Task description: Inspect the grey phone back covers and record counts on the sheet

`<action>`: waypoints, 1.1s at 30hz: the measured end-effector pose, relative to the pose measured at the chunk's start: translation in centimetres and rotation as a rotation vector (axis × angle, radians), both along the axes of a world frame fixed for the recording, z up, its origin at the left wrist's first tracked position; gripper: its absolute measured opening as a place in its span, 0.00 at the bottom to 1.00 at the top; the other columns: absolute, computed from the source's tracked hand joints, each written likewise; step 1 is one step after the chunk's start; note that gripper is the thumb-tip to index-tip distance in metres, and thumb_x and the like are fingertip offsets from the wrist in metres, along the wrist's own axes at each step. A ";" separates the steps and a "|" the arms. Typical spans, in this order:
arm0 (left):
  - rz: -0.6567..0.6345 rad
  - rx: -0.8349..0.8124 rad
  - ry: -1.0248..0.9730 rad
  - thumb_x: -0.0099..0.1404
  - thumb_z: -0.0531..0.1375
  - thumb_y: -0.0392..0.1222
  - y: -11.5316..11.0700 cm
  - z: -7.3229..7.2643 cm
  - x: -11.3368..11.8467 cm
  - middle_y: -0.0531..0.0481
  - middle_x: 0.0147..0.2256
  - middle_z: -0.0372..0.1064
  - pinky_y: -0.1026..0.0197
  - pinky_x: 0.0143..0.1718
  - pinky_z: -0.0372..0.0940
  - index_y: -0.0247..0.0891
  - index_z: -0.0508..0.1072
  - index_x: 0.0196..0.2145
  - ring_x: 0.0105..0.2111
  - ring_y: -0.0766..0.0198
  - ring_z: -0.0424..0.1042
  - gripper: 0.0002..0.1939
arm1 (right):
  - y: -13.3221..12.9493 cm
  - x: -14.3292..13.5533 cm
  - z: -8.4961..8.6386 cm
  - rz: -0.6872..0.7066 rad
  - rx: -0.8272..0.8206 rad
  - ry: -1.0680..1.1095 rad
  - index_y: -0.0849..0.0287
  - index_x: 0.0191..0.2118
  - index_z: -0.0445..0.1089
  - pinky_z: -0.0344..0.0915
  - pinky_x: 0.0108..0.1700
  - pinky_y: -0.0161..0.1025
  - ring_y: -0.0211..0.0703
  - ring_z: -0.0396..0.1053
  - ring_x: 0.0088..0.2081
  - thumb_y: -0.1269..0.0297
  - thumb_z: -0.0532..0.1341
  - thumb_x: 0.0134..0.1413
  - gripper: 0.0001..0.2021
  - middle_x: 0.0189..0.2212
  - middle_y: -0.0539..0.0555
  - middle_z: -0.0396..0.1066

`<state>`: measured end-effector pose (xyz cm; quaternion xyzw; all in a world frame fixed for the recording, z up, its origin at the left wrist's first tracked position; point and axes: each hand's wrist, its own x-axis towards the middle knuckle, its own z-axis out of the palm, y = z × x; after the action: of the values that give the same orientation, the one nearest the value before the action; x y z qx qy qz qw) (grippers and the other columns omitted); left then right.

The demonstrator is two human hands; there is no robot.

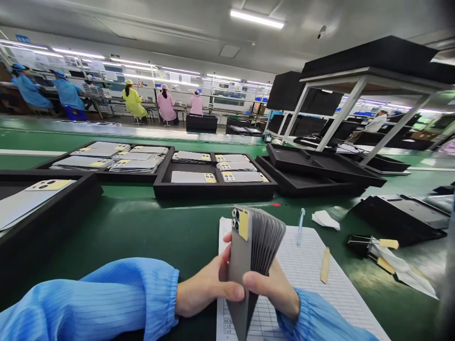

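Your left hand (208,284) and your right hand (272,286) are both closed around the bottom of a fanned stack of grey phone back covers (254,251), held upright at the near edge of the table (149,227). The left thumb presses on the front cover, which shows camera holes and a yellow sticker at its top; the other covers spread out to the right behind it. Both of your arms are in blue sleeves.

Directly under the stack lies a ruled paper form (309,270), reaching to the near edge. On it rest a pen (300,226) and a flat wooden stick (325,265). Just beyond the form's far right corner sits a crumpled white wipe (325,219). Further right is a black clip (360,245) beside more sticks and paper.

Across the middle of the table, black trays (213,189) hold more grey covers with yellow stickers; another tray (46,208) stands at the left edge. Empty black trays (320,170) are stacked towards the far right. In the background, people in blue, yellow and pink coats sit at a long line.
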<state>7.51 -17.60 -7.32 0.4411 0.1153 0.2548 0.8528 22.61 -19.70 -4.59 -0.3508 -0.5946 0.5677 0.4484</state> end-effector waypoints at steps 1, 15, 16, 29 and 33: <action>0.068 0.064 -0.020 0.47 0.69 0.43 0.1 0.1 0.0 0.50 0.48 0.64 0.57 0.50 0.56 0.45 0.59 0.54 0.49 0.59 0.63 0.38 | 0.0 0.0 0.0 -0.041 0.036 -0.043 0.57 0.47 0.60 0.67 0.39 0.51 0.51 0.70 0.35 0.45 0.65 0.36 0.32 0.34 0.57 0.68; 0.230 0.203 0.203 0.39 0.71 0.34 -0.6 -0.9 -0.1 0.44 0.51 0.63 0.53 0.52 0.59 0.36 0.61 0.51 0.52 0.52 0.61 0.41 | 1.0 0.3 -1.0 0.145 -0.096 0.110 0.57 0.50 0.62 0.59 0.51 0.55 0.56 0.63 0.49 0.54 0.66 0.39 0.29 0.47 0.59 0.65; 0.240 0.198 0.193 0.38 0.71 0.33 -0.6 -0.9 0.0 0.45 0.50 0.64 0.53 0.52 0.59 0.36 0.62 0.50 0.52 0.52 0.62 0.41 | 1.0 0.3 -0.9 0.174 -0.120 0.137 0.57 0.50 0.62 0.58 0.52 0.55 0.56 0.63 0.50 0.56 0.66 0.39 0.29 0.48 0.59 0.65; -0.088 -0.222 0.045 0.52 0.66 0.43 0.7 -0.6 -0.8 0.44 0.44 0.70 0.60 0.46 0.63 0.35 0.69 0.46 0.43 0.60 0.71 0.24 | 0.4 -0.7 -0.6 0.249 -0.390 0.532 0.68 0.50 0.66 0.50 0.58 0.54 0.59 0.61 0.53 0.66 0.56 0.32 0.32 0.48 0.65 0.68; -0.122 -0.298 -0.015 0.59 0.61 0.40 0.9 -1.1 -0.9 0.43 0.43 0.71 0.59 0.49 0.61 0.34 0.71 0.45 0.44 0.61 0.71 0.15 | 0.4 -0.9 -0.2 0.234 -0.395 0.559 0.68 0.49 0.67 0.51 0.56 0.56 0.60 0.64 0.51 0.64 0.54 0.35 0.30 0.47 0.65 0.69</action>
<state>6.57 -16.67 -8.39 0.3140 0.1183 0.1860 0.9235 21.70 -19.33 -4.80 -0.1918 -0.3639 0.7931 0.4493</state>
